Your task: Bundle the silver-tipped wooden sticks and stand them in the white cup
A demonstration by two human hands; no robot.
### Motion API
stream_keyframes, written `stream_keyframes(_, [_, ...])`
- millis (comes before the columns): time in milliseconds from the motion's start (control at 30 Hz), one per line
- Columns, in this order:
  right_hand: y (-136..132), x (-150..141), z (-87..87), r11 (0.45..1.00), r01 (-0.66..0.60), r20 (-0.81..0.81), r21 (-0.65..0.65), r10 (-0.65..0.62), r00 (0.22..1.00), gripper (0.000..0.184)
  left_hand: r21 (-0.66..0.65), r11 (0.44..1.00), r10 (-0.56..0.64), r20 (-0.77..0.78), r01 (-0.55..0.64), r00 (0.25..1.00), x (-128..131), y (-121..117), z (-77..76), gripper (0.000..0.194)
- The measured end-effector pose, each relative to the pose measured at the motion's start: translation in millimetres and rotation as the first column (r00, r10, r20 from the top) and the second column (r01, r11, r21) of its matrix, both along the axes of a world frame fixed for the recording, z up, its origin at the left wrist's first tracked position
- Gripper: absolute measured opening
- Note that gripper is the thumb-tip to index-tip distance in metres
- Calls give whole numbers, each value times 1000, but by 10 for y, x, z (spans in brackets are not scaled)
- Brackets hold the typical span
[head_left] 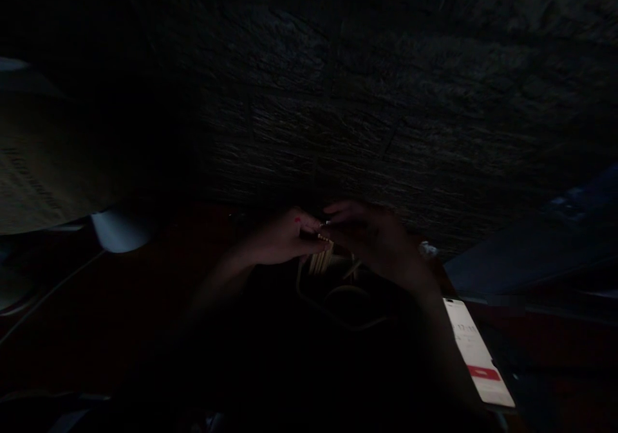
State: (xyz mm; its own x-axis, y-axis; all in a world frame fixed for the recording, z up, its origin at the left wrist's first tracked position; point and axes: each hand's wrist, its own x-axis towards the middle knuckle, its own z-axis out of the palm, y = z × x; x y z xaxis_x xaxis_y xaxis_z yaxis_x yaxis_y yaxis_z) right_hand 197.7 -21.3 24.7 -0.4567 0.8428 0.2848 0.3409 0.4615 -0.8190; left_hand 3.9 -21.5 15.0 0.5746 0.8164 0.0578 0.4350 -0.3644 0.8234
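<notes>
The scene is very dark. My left hand (284, 237) and my right hand (374, 237) meet at mid-frame, fingertips pinched together. Between them they hold a small bundle of thin pale sticks (321, 259) that hangs down below the fingers. The thumb nail of my left hand is red. Just under the hands lies a dark container with a pale rim (338, 314), barely visible.
A lit phone (477, 352) lies at the lower right beside my right forearm. A white object (116, 230) and a thin cord sit at the left. A rough dark wall fills the upper frame. A bluish surface (531, 259) is at the right.
</notes>
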Motion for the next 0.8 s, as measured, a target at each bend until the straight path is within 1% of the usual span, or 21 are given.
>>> stream_keyframes(100, [-13, -43, -10, 999, -2, -7, 32, 2, 1000, 19, -1, 1000, 11, 3, -11, 1000, 12, 0, 16, 21])
stream_keyframes(200, [-21, -69, -2, 994, 35, -2, 107, -35, 999, 11, -8, 1000, 11, 23, -11, 1000, 12, -4, 33, 20])
stream_keyframes(267, [-25, -57, 18, 979, 99, -27, 177, -95, 995, 12, -18, 1000, 12, 19, -12, 1000, 5, -10, 42, 19])
stream_keyframes(333, [-33, -8, 50, 952, 188, -56, 240, -180, 982, 15, -50, 999, 8, 15, -7, 1000, -2, -18, 48, 19])
stream_keyframes(367, [-41, 31, 69, 940, 225, -55, 255, -218, 974, 17, -68, 998, 6, 15, -5, 1000, -4, -22, 51, 20])
stream_keyframes(400, [-52, 74, 91, 941, 230, -28, 248, -231, 973, 19, -81, 997, 7, 18, -6, 1000, -4, -25, 54, 19])
stream_keyframes(467, [-80, 160, 136, 966, 178, 93, 188, -198, 976, 22, -91, 996, 13, 25, -11, 1000, 0, -29, 59, 18])
stream_keyframes(533, [-109, 223, 176, 990, 95, 239, 108, -119, 964, 20, -94, 996, 18, 33, -15, 999, 5, -27, 59, 17])
stream_keyframes(567, [-121, 243, 192, 996, 59, 286, 71, -77, 955, 18, -90, 996, 19, 37, -16, 999, 7, -24, 56, 17])
stream_keyframes(633, [-136, 272, 217, 999, 15, 327, 49, -30, 945, 18, -76, 997, 18, 33, -15, 999, 4, -16, 44, 18])
stream_keyframes(667, [-139, 290, 226, 997, 16, 329, 69, -38, 943, 19, -64, 998, 13, 29, -11, 999, 0, -10, 36, 19])
stream_keyframes(733, [-142, 352, 241, 984, 81, 322, 160, -129, 938, 19, -38, 999, 7, 19, -6, 1000, -11, -1, 17, 21])
stream_keyframes(800, [-146, 450, 250, 941, 193, 315, 278, -279, 907, 20, -12, 1000, 18, 14, -18, 1000, -19, 8, -2, 24])
